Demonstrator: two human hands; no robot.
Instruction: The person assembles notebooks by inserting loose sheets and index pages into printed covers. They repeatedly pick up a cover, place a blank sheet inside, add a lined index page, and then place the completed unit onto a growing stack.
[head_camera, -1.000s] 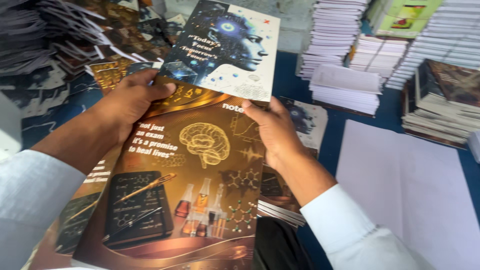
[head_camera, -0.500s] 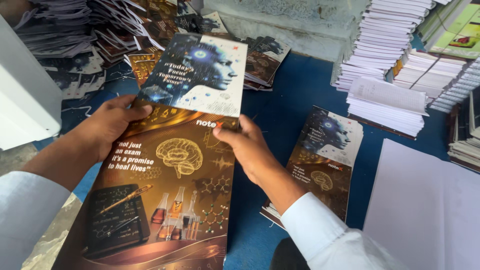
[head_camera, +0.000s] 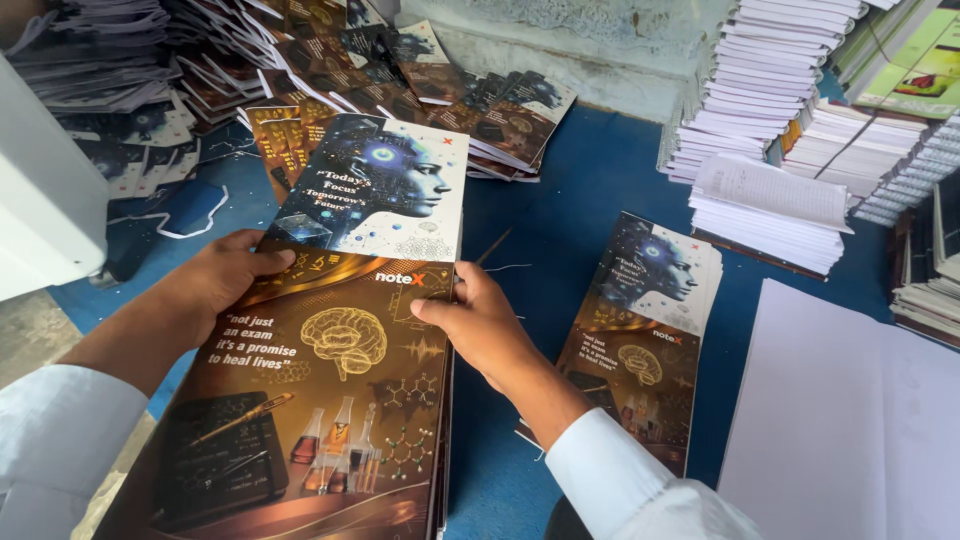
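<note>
I hold a long printed cover sheet (head_camera: 330, 370), brown below with a brain drawing and pale above with a blue robotic head. It lies on top of a stack of the same covers, low and left in view. My left hand (head_camera: 215, 285) grips its left edge with the thumb on top. My right hand (head_camera: 480, 325) grips its right edge, fingers curled over the side. Both sleeves are light blue.
A second stack of the same covers (head_camera: 640, 330) lies on the blue table (head_camera: 560, 210) to the right. White paper sheets (head_camera: 850, 420) sit far right. Piles of stitched booklets (head_camera: 770, 100) stand behind, loose covers (head_camera: 330, 70) are heaped at back left, a white box (head_camera: 45, 210) at left.
The cover and both hands have shifted left and toward me; the view has tilted so the second stack on the right shows fully.
</note>
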